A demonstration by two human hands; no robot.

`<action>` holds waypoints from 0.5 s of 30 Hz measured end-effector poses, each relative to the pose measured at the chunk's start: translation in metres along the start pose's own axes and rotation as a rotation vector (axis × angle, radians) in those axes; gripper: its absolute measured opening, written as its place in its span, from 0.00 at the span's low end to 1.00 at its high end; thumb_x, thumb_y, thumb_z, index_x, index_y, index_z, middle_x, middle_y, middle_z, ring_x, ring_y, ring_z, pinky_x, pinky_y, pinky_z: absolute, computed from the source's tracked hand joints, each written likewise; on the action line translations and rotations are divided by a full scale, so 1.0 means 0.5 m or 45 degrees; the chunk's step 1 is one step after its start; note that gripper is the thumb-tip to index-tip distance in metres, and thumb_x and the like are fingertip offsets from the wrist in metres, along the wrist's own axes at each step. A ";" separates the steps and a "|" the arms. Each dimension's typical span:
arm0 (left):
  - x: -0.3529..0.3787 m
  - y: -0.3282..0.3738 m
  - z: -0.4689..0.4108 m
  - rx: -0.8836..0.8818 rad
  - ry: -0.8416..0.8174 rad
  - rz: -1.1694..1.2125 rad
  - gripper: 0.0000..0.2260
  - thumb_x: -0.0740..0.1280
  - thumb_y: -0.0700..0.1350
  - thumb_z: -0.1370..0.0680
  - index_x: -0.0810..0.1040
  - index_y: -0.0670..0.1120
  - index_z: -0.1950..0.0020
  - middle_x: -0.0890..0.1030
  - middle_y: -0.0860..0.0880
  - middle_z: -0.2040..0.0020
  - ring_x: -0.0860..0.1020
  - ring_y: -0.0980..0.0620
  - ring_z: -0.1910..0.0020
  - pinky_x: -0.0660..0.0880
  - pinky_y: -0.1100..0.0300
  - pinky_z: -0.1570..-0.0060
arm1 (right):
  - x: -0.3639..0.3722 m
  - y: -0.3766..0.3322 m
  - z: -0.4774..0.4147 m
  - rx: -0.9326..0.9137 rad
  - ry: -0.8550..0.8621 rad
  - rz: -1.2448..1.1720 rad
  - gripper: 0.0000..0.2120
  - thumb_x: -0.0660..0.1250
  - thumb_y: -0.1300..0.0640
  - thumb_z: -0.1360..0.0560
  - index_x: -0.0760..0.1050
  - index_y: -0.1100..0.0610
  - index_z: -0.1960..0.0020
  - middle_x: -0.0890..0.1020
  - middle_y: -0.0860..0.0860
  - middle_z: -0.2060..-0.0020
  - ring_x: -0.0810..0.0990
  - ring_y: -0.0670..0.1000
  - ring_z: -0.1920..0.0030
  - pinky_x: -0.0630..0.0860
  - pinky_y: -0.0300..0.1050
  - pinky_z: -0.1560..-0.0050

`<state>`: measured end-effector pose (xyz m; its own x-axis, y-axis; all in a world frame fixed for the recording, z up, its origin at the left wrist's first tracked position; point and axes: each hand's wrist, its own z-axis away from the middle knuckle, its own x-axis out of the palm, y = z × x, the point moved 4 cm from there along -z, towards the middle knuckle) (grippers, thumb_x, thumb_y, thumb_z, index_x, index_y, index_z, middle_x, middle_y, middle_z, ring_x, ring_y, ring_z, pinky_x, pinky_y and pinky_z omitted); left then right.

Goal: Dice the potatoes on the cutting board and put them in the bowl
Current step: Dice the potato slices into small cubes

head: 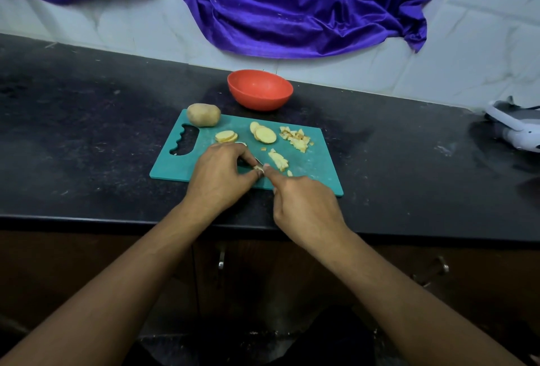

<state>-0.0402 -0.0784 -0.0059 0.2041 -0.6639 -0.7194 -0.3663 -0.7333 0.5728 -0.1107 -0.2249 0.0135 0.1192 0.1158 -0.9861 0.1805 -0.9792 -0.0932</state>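
Observation:
A teal cutting board (315,167) lies on the black counter. A whole potato (203,114) sits at its far left corner. Two groups of round potato slices (265,134) lie in the middle, and a pile of diced potato (296,138) at the far right. A row of cut strips (278,160) lies near the front. My left hand (222,174) pinches a small potato piece (258,168) on the board. My right hand (305,209) grips a knife, mostly hidden, its blade (257,160) by that piece. The red bowl (260,89) stands behind the board and looks empty.
A white and grey device (517,127) lies on the counter at the far right. A purple cloth (277,3) hangs over the white tiled wall behind. Cabinet doors with metal handles (221,260) are below the counter's front edge.

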 end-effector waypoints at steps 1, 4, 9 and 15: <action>0.000 0.001 0.000 0.002 0.003 0.006 0.06 0.76 0.53 0.27 0.83 0.55 0.53 0.78 0.62 0.57 0.75 0.57 0.48 0.73 0.57 0.49 | -0.001 0.006 0.001 0.016 0.025 -0.049 0.27 0.57 0.52 0.15 0.58 0.43 0.18 0.80 0.51 0.52 0.79 0.53 0.53 0.72 0.49 0.59; -0.003 0.006 0.000 0.015 0.010 -0.004 0.06 0.77 0.53 0.26 0.82 0.56 0.53 0.75 0.65 0.59 0.74 0.58 0.49 0.69 0.60 0.51 | 0.002 0.022 0.001 0.081 0.052 -0.182 0.24 0.57 0.51 0.15 0.63 0.40 0.20 0.77 0.48 0.57 0.76 0.49 0.59 0.69 0.46 0.63; -0.002 0.004 0.001 0.027 -0.007 -0.008 0.07 0.76 0.53 0.26 0.83 0.57 0.50 0.80 0.62 0.54 0.76 0.57 0.47 0.74 0.57 0.48 | 0.009 0.032 -0.002 0.111 0.044 -0.306 0.22 0.58 0.51 0.15 0.66 0.40 0.22 0.80 0.49 0.54 0.72 0.45 0.64 0.66 0.43 0.66; -0.006 0.005 0.000 0.013 0.016 -0.024 0.07 0.75 0.51 0.24 0.85 0.53 0.48 0.83 0.58 0.50 0.78 0.55 0.45 0.75 0.56 0.44 | 0.002 0.035 -0.005 0.161 0.023 -0.345 0.22 0.58 0.52 0.15 0.67 0.42 0.22 0.80 0.49 0.50 0.74 0.47 0.58 0.68 0.46 0.60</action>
<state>-0.0415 -0.0783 -0.0025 0.2224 -0.6515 -0.7253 -0.3712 -0.7445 0.5549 -0.1047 -0.2416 0.0110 0.1007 0.3774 -0.9206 0.0848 -0.9251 -0.3700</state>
